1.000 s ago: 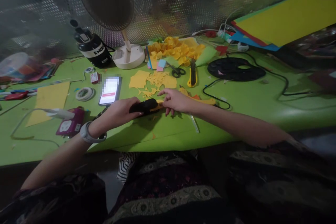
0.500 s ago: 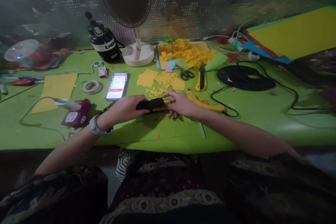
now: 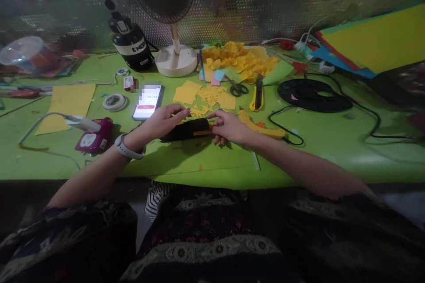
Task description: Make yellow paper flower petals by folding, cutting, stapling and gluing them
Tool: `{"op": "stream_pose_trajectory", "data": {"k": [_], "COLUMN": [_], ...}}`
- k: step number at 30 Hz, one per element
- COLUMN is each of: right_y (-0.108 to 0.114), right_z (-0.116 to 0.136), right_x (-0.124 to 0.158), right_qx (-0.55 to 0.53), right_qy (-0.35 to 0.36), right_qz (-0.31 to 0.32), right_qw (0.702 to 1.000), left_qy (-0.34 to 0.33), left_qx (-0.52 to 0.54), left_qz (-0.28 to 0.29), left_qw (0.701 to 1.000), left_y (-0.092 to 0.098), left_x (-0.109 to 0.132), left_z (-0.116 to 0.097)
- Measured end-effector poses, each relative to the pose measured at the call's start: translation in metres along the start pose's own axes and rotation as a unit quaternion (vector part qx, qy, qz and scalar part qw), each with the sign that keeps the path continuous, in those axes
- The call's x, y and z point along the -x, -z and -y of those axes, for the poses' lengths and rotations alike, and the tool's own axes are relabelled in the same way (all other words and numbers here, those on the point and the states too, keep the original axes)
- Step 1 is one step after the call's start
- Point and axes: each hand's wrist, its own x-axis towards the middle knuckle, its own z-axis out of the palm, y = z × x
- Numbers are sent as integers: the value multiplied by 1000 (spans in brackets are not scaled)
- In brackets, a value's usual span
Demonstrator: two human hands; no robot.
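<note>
A long black stapler-like tool (image 3: 186, 130) lies at the front middle of the table; its exact kind is unclear. Above its near-left part hovers my left hand (image 3: 164, 119), fingers stretched out and no longer wrapped round it. At the tool's right end, my right hand (image 3: 229, 128) pinches a small piece of yellow paper (image 3: 206, 132) that reaches into the tool's mouth. Just behind both hands are yellow paper scraps (image 3: 210, 99) and a stack of yellow paper squares (image 3: 187, 92). A yellow glue gun (image 3: 262, 129) rests to the right of my right hand.
Scissors (image 3: 238, 88) and a yellow cutter (image 3: 256, 97) lie behind the scraps. A lit phone (image 3: 148, 104), tape roll (image 3: 114, 102) and purple plug adapter (image 3: 96, 137) are left. Behind stand a fan (image 3: 175, 62) and bottle (image 3: 131, 48). A black palette (image 3: 305, 97) and cable lie right.
My left hand has let go of the black tool and lifted slightly up and away, its fingers now straighter. My right hand stays at the tool's end. The view has shifted slightly.
</note>
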Motion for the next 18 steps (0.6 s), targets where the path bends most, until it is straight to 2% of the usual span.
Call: {"op": "stream_pose_trajectory", "data": {"k": [7,14,18], "right_y": [2,3,3], "right_z": [-1,-3,-4], "right_x": [0,-1,-2], "right_qx": [9,1,-4], "right_qy": [4,8,17], "right_qz": [-1,3,0], "right_qw": [1000,1000,1000], "left_qy": [-1,-62,-46], "left_qx": [32,-51,-97], "left_qz": [-19,-21,-24], "left_qw": [999,997,994], "left_y": [-10,-28,-36], "left_x": [-18,-37,-45], "left_z": [-9,-17,-19]}}
